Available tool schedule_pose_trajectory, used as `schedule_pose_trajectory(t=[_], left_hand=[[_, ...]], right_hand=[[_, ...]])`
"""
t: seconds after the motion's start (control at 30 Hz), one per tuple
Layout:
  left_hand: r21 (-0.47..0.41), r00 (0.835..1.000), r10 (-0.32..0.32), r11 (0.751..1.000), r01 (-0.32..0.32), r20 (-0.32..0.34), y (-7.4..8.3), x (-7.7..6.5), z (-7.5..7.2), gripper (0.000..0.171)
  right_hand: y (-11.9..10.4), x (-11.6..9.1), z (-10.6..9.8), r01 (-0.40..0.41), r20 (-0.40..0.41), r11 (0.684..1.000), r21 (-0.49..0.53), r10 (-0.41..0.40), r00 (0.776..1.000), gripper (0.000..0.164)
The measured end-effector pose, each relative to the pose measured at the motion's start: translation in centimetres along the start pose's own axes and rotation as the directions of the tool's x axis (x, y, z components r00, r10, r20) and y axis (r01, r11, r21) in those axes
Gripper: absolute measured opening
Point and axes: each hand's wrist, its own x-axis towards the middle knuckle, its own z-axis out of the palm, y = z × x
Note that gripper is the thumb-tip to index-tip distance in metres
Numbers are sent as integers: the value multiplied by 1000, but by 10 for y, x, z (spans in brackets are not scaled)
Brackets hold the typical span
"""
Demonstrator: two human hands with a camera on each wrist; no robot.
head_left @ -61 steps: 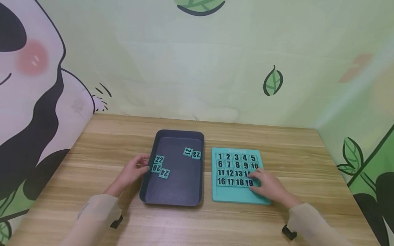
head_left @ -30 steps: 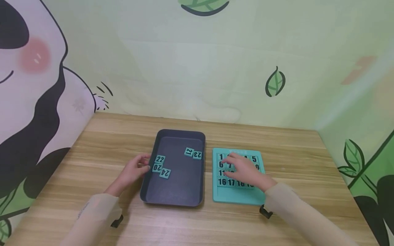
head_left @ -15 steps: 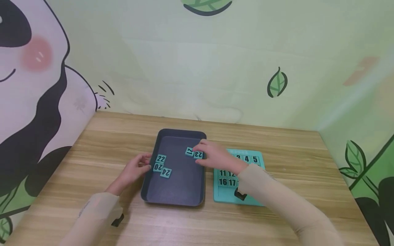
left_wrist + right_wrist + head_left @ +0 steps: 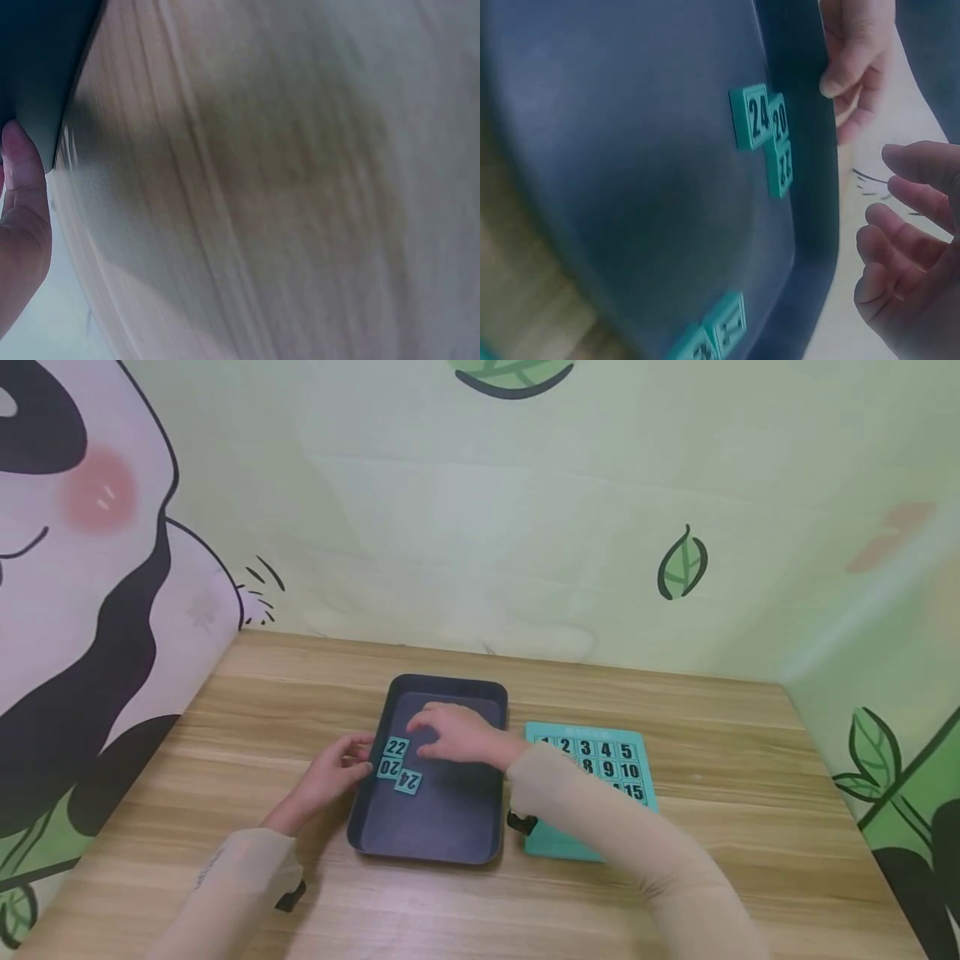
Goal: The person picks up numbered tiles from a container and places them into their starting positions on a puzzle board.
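My right hand (image 4: 459, 735) hovers over the dark blue tray (image 4: 450, 827), fingers loosely bent and apart, with nothing between them. Left of and below its fingertips lie turquoise number tiles 22 (image 4: 396, 747), 20 (image 4: 388, 767) and 24 (image 4: 408, 782), grouped by the tray's left wall. In the right wrist view two more tiles, 21 (image 4: 727, 325) and 23 (image 4: 696, 343), lie side by side; the right hand hides them in the head view. My left hand (image 4: 330, 777) rests at the tray's left side, its thumb (image 4: 24, 165) against the outer wall.
A turquoise number board (image 4: 557, 843) stands right of the tray, with rows of numbered tiles in it, partly covered by the right sleeve (image 4: 600, 810). Both lie on a wooden table (image 4: 712, 752) before a wall (image 4: 420, 552) printed with a panda and leaves.
My right hand has moved left from the lower right of the board, across the board and past tiles 21 and 23, to the tray's middle. My left hand has stayed at the tray.
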Motion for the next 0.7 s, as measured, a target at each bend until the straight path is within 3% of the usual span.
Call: schedule_pose_trajectory(t=[0.33,0.7], left_hand=[[-6,1000,4,1000,-4,11,-1,1,-1,41],[-28,1000,0,1000,0,-4,-2,2,0,40]], right_hand=[[-5,31,33,-40,101,993,116,28,995,33],[-4,40,52,-73,121,987,143,56,991,35]])
